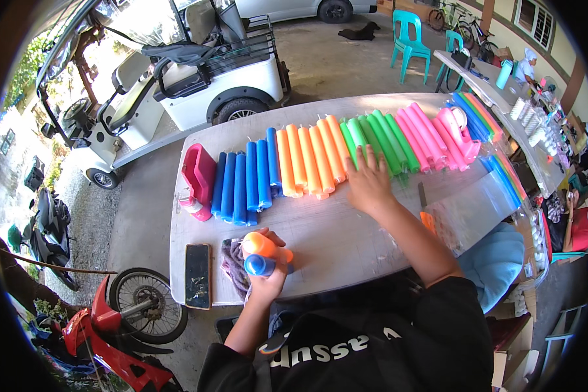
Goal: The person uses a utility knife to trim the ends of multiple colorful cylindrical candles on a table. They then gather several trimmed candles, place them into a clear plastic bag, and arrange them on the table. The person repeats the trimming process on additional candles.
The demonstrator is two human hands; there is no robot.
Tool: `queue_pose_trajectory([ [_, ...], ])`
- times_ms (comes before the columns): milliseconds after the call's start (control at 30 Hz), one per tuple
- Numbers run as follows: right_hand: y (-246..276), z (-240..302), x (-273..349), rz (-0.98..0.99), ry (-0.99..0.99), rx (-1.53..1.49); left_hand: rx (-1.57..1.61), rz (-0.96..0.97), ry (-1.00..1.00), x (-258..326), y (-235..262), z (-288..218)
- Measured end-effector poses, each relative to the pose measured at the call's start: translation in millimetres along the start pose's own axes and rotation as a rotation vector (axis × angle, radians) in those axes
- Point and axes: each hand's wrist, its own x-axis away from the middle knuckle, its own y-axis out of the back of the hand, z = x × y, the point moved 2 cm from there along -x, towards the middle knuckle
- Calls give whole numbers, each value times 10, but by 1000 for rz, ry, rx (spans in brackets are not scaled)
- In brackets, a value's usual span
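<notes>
Candles lie in colour rows across the table: blue candles (234,186), orange candles (304,160), green candles (389,144) and pink candles (428,137). At the front edge my left hand (273,279) is closed round a small bunch, with the ends of an orange candle (260,244) and a blue candle (257,265) showing. My right hand (368,185) stretches forward, fingers spread, its tips on the near ends of the leftmost green candles. The palm hides part of those ends.
A pink holder (199,171), a dark phone (198,276) and a purple-grey cloth (234,262) are on the table's left. On its right lie a pink tape dispenser (457,134), wrapped multicoloured candles (503,178) and clear plastic bags (473,212). A red motorcycle (111,333) stands left of the table.
</notes>
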Motion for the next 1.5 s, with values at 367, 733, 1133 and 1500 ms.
queue_pose_trajectory([
  [367, 11, -593, 121, -268, -148, -668, 688, -490, 399, -142, 62, -215],
  [733, 907, 126, 1174, -345, 137, -1253, 953, -228, 842, -143, -489, 98],
  [1133, 814, 688, 971, -21, 285, -1869, -108, 129, -195, 12, -492, -133],
  [1500, 872, 714, 959, -64, 279, -1873, 173, 270, 214, 5, -365, -117],
])
